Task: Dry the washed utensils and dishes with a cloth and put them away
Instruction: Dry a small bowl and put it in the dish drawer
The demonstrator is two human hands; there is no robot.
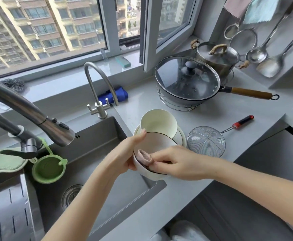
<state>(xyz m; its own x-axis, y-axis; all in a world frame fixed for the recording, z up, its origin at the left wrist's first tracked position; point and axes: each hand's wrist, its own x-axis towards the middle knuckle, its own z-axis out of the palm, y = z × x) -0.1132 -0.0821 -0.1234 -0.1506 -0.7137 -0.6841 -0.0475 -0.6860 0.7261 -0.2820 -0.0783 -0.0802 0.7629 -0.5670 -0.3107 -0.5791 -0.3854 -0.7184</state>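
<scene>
On my feed the left hand (pixel 130 153) grips a white bowl (pixel 157 144) with a dark rim. The thumb lies over the top of the rim and the fingers wrap round the underside. The bowl is tilted, with its opening towards the right hand (pixel 177 164), and it is held in the air over the near right corner of the sink (pixel 97 150), where sink meets counter (pixel 220 117).

The right hand's fingers are curled and pinch a pinkish cloth (pixel 145 156). The cloth is bunched up and pressed against the inside wall of the bowl, low on its left side.

Just behind the held bowl a second bowl (pixel 157 121) leans on its side on a plate (pixel 181 139) on the counter — both white. I can't tell whether the held bowl touches them.

To the right of the plate a wire skimmer (pixel 206 143) lies flat, with its red-and-black handle pointing away to the right.

Further back there is a wok (pixel 177 100) in a wire stand under a glass lid (pixel 185 79), and a steel pot (pixel 218 57) stands behind it.

A blue rag (pixel 118 94) sits behind the small tap (pixel 98 80). A green strainer (pixel 48 169) hangs from the big faucet (pixel 37 113) over the sink — left side of the frame.
</scene>
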